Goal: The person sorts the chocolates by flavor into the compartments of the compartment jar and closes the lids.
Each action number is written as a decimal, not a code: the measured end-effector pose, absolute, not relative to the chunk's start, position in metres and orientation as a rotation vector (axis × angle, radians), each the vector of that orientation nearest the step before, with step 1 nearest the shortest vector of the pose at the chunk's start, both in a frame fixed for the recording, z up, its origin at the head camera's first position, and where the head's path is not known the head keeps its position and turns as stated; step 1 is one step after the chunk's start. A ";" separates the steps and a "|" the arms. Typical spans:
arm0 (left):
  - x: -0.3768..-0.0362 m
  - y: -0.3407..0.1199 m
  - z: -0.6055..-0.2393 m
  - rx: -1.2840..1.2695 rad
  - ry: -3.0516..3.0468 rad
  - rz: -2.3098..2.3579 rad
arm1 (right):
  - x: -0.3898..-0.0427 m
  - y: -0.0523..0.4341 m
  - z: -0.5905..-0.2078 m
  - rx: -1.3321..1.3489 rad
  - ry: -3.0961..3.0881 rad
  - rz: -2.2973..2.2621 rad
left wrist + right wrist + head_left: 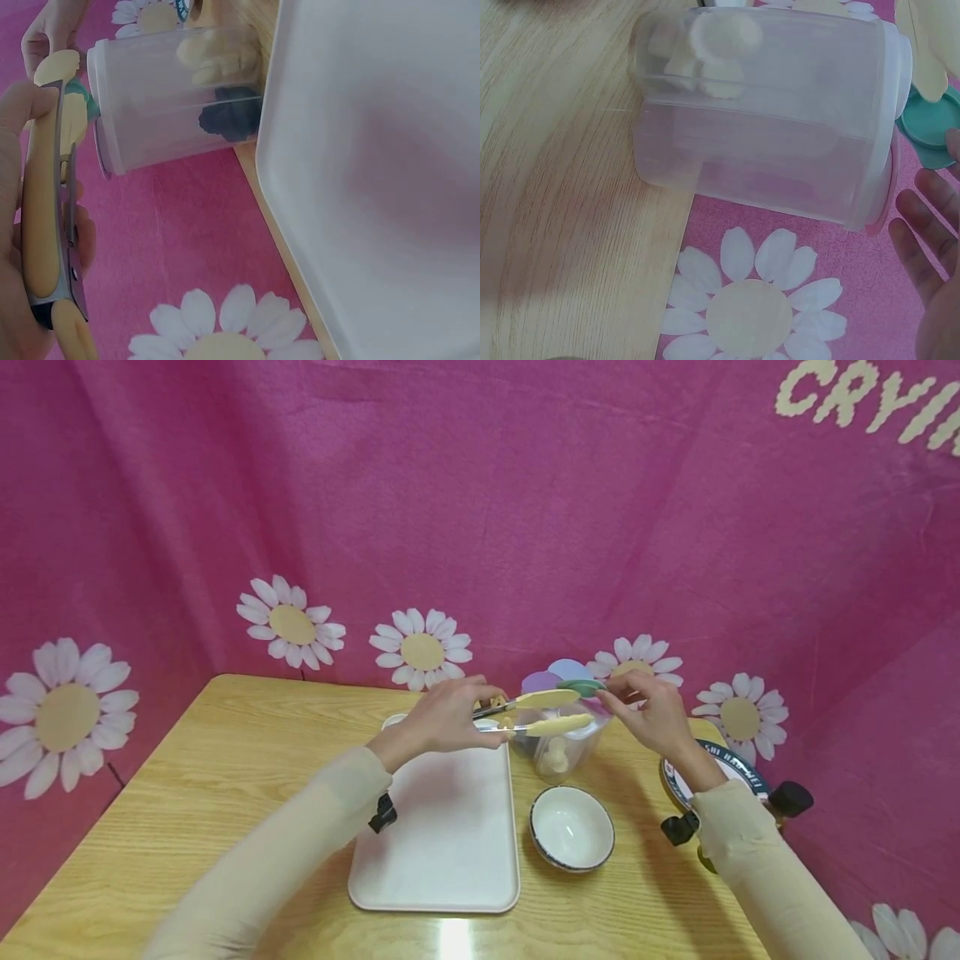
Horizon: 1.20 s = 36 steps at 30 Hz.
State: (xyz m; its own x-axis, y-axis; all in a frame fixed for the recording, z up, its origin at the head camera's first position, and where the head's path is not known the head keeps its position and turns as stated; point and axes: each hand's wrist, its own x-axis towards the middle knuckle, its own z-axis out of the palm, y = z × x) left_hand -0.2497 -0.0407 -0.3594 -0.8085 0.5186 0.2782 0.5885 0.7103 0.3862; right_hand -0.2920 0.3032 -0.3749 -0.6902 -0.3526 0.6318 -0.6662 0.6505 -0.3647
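My left hand (pixel 450 714) grips a pair of tongs (pixel 551 698) with yellow tips spread apart, pointing right above the container. The clear plastic container (pixel 780 142) stands behind the bowl and is divided inside. Pale lumpy pieces (pixel 724 45) lie in one compartment, and a dark piece (pixel 231 114) shows in another. Its round flip lids are purple, blue, green and pink. The thumb and fingers of my right hand (pixel 652 714) pinch the edge of the raised green lid (pixel 928 124). The upper tong tip overlaps that lid in the head view.
A white tray (pixel 435 843) lies left of the container on the wooden table (pixel 210 760). In front of the container sits a white bowl (pixel 572 828) with a dark rim. A lettered plate (pixel 738 767) is partly hidden behind my right wrist. Pink cloth (pixel 480 527) hangs behind the table.
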 end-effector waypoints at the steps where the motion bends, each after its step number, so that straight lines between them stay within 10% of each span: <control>1: -0.249 -0.044 -0.360 -0.897 -2.762 -0.705 | -0.292 0.303 -0.375 0.792 -2.353 0.809; 36: -0.189 -0.275 -0.434 -0.168 -2.881 -0.552 | -0.291 0.303 -0.375 0.817 -2.329 0.844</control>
